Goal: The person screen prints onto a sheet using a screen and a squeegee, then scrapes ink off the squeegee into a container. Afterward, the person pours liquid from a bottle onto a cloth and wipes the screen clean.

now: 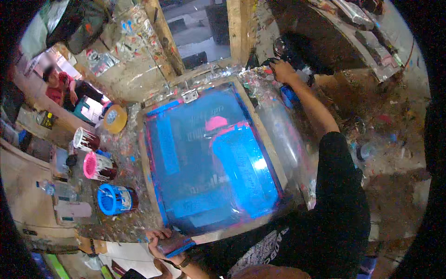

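Note:
My left hand [160, 242], at the front edge of the bench, is wrapped round a squeegee [179, 246] with a brown handle and blue ink along its blade. In front of me lies a screen-printing frame [272, 151] with wooden sides. Its mesh is covered in blue, with brighter blue strips and a pink patch [216, 123] near the middle. A metal hinge clamp [189, 96] grips its far side. My right arm stretches past the frame's far right corner. There my right hand [282, 72] has its fingers curled over something dark that I cannot make out.
Left of the frame stand ink-smeared tubs: white [86, 139], pink [98, 166] and blue [114, 200]. A roll of yellowish tape [114, 119] lies beyond them. Clear plastic film [285, 139] runs along the frame's right side. Another person [60, 86] sits at the far left.

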Demonstrator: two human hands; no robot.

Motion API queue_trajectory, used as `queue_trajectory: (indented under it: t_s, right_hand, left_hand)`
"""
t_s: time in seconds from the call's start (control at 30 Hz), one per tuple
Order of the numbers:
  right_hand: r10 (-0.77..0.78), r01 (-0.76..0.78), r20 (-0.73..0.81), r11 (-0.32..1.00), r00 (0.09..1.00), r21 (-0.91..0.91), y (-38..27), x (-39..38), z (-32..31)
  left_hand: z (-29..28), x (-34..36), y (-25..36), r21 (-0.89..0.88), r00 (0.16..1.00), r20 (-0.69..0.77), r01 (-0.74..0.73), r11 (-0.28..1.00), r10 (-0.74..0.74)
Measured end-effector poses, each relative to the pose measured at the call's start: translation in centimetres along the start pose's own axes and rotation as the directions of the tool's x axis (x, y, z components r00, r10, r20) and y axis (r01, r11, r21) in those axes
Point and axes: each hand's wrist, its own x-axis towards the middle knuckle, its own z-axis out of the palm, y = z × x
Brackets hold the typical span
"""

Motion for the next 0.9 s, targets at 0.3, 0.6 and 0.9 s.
queue_trajectory:
  t_s: [0.3, 0.6, 0.9]
  right_hand:
    - [0.139, -0.148, 0.068, 0.724, 0.988, 0.673, 1.0, 1.0, -3.4]
    - [-0.428, 0.116, -0.067, 0.090, 0.901, 0.989, -14.6, -7.2, -17.2]
    - [-0.608, 0.200, -0.249, -0.149, 0.754, 0.968, -32.2, -16.9, -29.2]
  left_hand:
    - [2.4, -1.1, 0.0, 0.115, 0.989, 0.056, 0.132, 0.985, -0.139]
    - [7.4, 0.8, -3.2, -0.110, 0.913, 0.301, 0.320, 0.941, -0.275]
    - [7.1, 2.1, -5.4, -0.248, 0.973, 0.130, 0.220, 0.943, -0.193]
